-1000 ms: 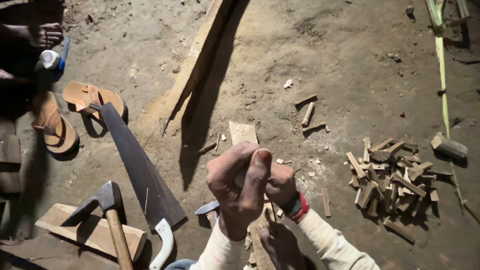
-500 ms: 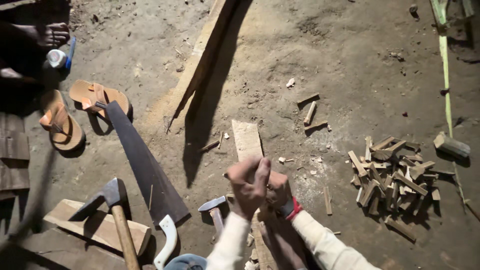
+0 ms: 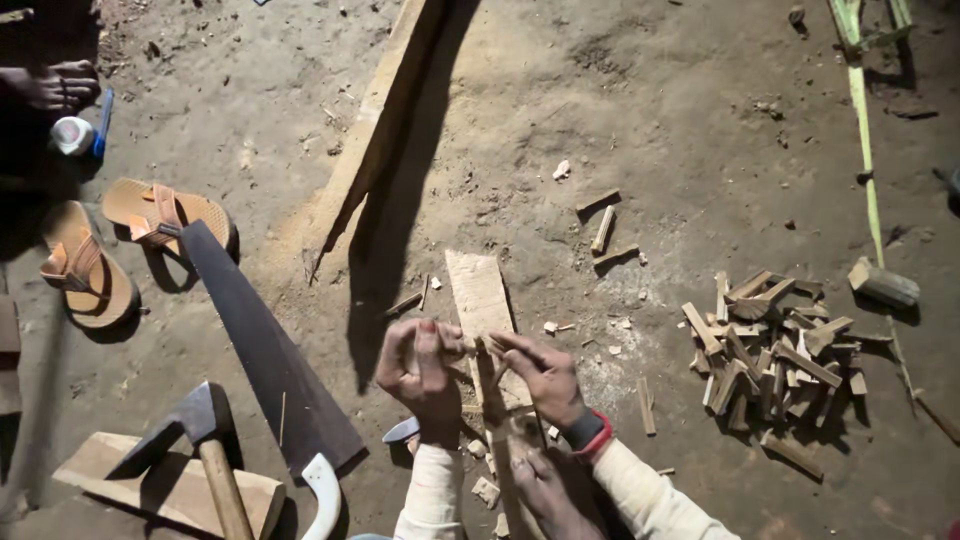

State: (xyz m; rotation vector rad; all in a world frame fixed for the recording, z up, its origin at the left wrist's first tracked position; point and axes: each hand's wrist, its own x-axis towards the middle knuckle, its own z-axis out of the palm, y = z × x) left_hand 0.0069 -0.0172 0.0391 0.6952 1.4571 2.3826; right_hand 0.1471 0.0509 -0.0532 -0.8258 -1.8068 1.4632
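Both hands meet over a flat wooden board [image 3: 480,300] on the dirt — left hand [image 3: 420,370] and right hand [image 3: 540,375] pinching 1 small wood piece [image 3: 487,362]. Handsaw [image 3: 265,355] just left.

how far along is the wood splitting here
Done: a pile of split sticks lies on the dirt to the right. In hand: left hand and right hand grip a thin strip at the flat board. Left: most of that board looks unsplit.
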